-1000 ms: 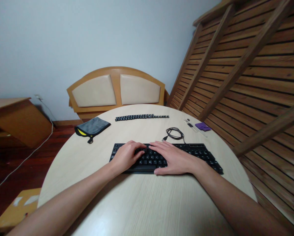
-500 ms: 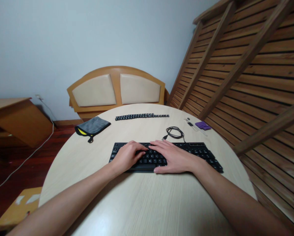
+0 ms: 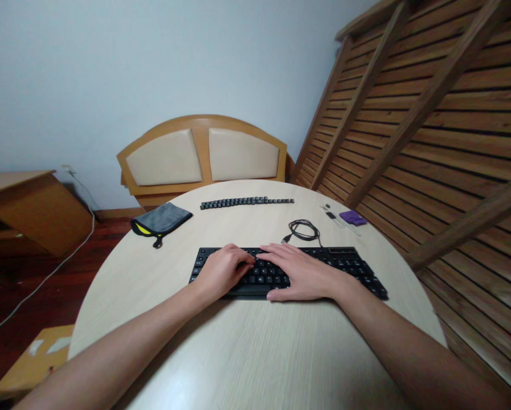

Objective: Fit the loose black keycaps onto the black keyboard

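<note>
A black keyboard (image 3: 264, 280) lies on the round table in front of me. Over its left half my left hand (image 3: 225, 269) is closed, with thumb and fingertips pinched together down at the keys. Whatever lies between those fingertips is too small and hidden to make out. My right hand (image 3: 304, 274) rests across the middle of the keyboard with its fingers stretched out and its thumb by the front edge, holding nothing. Behind the keyboard, a line of loose black keycaps (image 3: 246, 202) stretches over the far part of the table. The keyboard's coiled cable (image 3: 304, 230) lies behind its right half.
A folded grey cloth (image 3: 163, 219) with yellow lining sits at the table's left. On the right are a purple cloth (image 3: 352, 218) and a few small items (image 3: 332, 216). The pale table (image 3: 255, 353) has a curved edge. A slatted wooden panel (image 3: 452, 142) leans at the right.
The thumb and fingers of my left hand have drawn closer together at the keys. My right hand stays almost where it was.
</note>
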`<state>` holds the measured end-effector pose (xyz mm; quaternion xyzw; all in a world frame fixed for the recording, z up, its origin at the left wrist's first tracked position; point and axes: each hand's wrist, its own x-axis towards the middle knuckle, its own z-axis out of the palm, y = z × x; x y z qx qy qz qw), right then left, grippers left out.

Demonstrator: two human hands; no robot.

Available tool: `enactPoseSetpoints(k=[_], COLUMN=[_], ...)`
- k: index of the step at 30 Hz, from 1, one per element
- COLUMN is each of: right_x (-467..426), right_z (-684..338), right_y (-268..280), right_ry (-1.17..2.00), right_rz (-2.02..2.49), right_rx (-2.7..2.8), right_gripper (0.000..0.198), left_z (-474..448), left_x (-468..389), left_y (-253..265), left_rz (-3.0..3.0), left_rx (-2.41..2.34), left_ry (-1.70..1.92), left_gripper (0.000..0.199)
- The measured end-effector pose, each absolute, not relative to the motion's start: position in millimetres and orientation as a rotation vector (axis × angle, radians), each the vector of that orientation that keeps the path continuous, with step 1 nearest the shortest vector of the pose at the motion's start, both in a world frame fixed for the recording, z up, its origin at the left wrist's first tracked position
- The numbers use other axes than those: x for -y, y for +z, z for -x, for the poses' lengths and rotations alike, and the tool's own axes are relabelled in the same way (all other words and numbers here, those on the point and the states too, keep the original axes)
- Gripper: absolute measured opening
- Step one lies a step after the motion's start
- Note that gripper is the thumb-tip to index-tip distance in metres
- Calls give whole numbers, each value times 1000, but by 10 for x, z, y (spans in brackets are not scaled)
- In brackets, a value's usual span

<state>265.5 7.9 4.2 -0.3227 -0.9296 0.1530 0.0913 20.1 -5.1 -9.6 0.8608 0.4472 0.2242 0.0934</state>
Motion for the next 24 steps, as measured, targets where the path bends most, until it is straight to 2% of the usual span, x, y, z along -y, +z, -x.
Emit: enactPoseSetpoints(k=[5,15,19,24], right_x=[-72,-75,-66,-57], right_z=[-2652,-2646,-2638,-2623], right_y=[60,65,73,70], right_ry=[471,471,411,323], right_rz=[927,911,892,874], right_rx=[2742,2725,2742,2755], right_gripper=[80,76,74,72], left_z=[-205,-333,-354,-327], left_x=[95,355,423,427], left_y=[-23,144,226,279], left_rz=[-2710,-2875,-2882,-2899], left_rx=[-1245,-1346,-1339,-1294], left_ry=[592,294,196,104], left_gripper=[18,31,42,44])
